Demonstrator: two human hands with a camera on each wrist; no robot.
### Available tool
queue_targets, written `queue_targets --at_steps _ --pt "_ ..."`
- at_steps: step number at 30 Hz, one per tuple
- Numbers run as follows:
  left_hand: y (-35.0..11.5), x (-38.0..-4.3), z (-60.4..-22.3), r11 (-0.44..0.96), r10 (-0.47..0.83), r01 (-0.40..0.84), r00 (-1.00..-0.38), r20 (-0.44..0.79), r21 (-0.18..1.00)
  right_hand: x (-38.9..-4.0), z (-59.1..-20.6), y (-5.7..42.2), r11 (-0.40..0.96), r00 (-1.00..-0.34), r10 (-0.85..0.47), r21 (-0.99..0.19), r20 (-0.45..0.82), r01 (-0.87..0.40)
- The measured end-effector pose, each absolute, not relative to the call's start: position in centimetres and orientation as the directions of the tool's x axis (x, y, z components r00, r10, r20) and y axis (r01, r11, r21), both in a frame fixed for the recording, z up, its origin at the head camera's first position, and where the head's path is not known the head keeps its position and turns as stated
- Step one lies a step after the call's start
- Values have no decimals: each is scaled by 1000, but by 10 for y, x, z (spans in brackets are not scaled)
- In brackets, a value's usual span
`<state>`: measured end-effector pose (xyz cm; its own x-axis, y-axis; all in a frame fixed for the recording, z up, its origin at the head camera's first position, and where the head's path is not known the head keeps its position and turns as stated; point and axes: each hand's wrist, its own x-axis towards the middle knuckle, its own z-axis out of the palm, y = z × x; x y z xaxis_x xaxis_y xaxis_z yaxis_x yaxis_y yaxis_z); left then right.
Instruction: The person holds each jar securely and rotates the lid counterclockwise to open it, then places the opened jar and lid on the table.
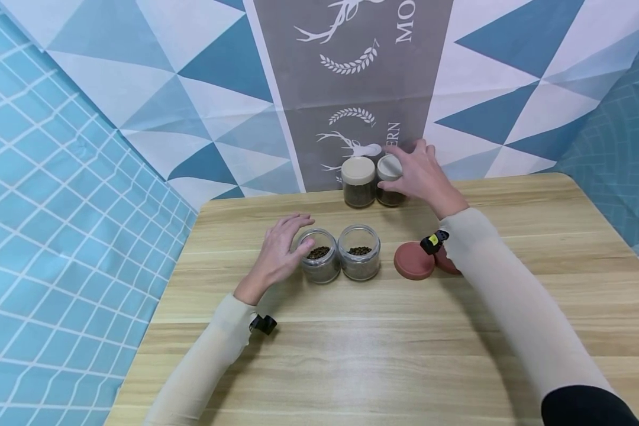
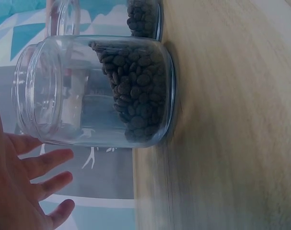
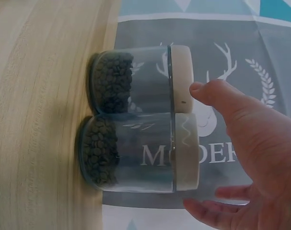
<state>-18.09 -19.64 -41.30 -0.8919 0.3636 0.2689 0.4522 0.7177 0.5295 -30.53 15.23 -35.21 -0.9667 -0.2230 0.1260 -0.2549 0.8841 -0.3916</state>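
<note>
Two lidless glass jars stand side by side on the wooden table (image 1: 330, 367), the left jar (image 1: 322, 272) and its neighbour (image 1: 361, 269), each partly filled with small dark beans or pellets. My left hand (image 1: 279, 251) hovers at the left jar's rim, fingers spread. Along the table's back edge are two similar jars with cream lids, one on the left (image 1: 358, 186) and one on the right (image 1: 389, 171). Around the right one's lid, my right hand (image 1: 423, 177) is spread with thumb and fingers apart; in the right wrist view a gap shows between the fingers and lid.
Two reddish-brown lids, one in plain sight (image 1: 414, 261) and one partly under the right wrist (image 1: 445, 261), lie right of the lidless jars. A patterned cloth (image 1: 218, 89) hangs right behind the table's back edge.
</note>
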Motion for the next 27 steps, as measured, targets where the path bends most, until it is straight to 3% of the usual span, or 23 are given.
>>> queue_targets --at_steps 27 --pt "-198 -180 -413 690 353 480 -876 327 541 -321 -376 144 889 -967 -230 -380 106 -253"
